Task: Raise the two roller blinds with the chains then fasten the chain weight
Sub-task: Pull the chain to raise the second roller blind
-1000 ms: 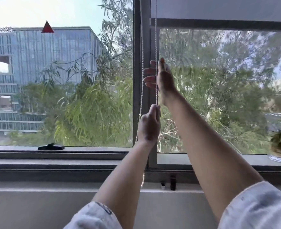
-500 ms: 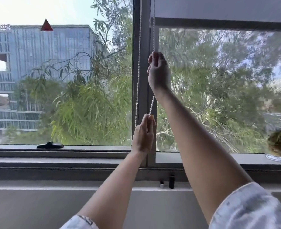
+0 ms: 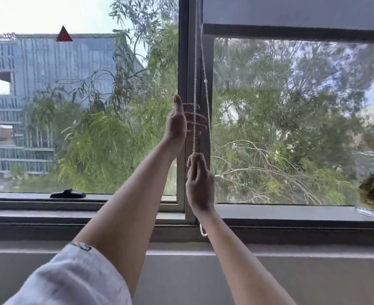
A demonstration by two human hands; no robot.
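A grey roller blind (image 3: 291,12) covers only the top of the right window pane, and its dark bottom bar (image 3: 291,33) sits high. A white bead chain (image 3: 195,69) hangs in front of the central window post, with a second strand (image 3: 206,93) just to its right. My right hand (image 3: 200,183) is closed around the chain, low down. Above it, my left hand (image 3: 178,122) has its fingers spread beside the chain without gripping it. The chain's lower loop (image 3: 203,231) shows below my right wrist. No blind is visible over the left pane.
A black window handle (image 3: 67,193) lies on the left sill. A plant in a glass jar (image 3: 371,194) stands on the sill at the far right. The dark central window post (image 3: 182,62) runs behind the chain. Below the sill is a grey wall.
My right hand has come down with the chain from high to low. My left hand let go at the bottom and rose, open, above the right. The view shifted left.
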